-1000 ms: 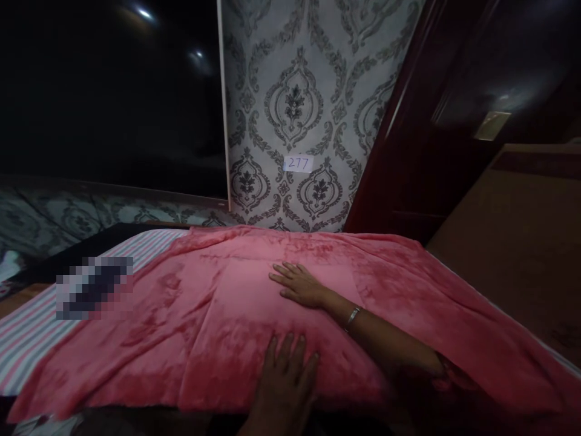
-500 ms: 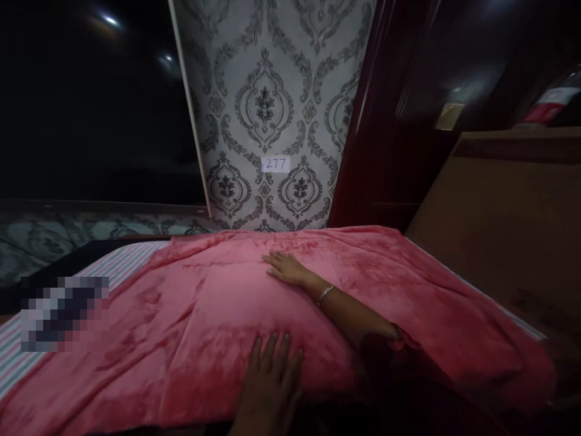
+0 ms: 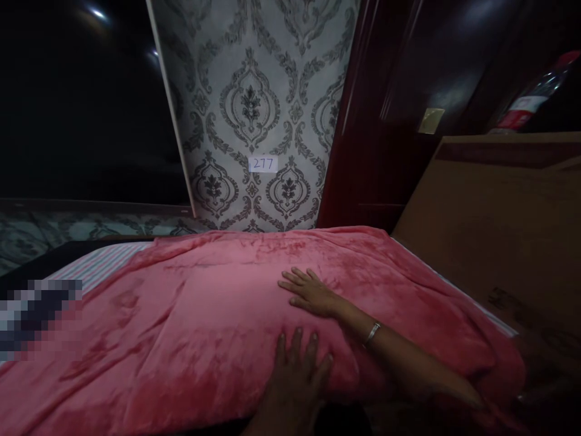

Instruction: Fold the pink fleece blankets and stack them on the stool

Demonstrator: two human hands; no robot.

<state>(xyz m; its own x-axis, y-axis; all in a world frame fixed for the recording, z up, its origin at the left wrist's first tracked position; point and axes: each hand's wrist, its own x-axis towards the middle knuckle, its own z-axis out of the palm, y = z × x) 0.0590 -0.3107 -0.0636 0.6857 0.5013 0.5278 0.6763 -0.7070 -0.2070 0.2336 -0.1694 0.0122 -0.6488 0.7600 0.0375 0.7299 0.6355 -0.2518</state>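
And here we are, one head-worn camera carrying the whole show, riding above the near side of the pink blanket point(image 3: 218, 303) and facing forward with a downward tilt! It sits close in: the left hand point(image 3: 297, 375) looms at the near edge, its forearm cut off by the frame, while the right hand point(image 3: 311, 293) reaches in from the near right. Straight ahead, farther off, stands the patterned wall point(image 3: 249, 79). It's a wide look, too, taking in the dark screen point(image 3: 77, 109) far left, the cardboard box point(image 3: 494, 218) to the right, and uprights leaning outward toward the top!
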